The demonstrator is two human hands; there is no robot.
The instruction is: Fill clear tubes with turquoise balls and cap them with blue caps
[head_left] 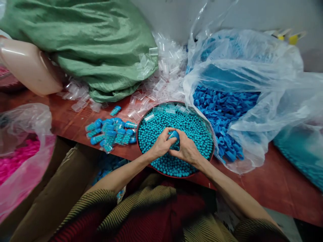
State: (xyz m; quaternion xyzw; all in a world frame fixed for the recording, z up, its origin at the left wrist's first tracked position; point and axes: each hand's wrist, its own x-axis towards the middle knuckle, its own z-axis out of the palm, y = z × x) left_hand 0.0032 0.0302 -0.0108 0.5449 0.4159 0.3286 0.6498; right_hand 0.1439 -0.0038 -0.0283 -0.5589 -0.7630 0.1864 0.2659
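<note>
From here I see blue-capped clear plastic tubes (111, 134) piled on the reddish table (72, 126), left of a round, red-rimmed basin (137, 140) of turquoise beads (148, 134). Over it, the left hand (160, 144) and right hand (187, 148) curl their fingers around one blue-topped piece (174, 135); farther right, a translucent bag (254, 134) holds blue plastic parts (222, 109).

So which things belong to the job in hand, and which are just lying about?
Apparently in use:
blue-capped container, between left hand and right hand
turquoise beads
clear tubes
blue caps
filled tubes

Probably lying about:
pink pieces
pale plastic container
</note>
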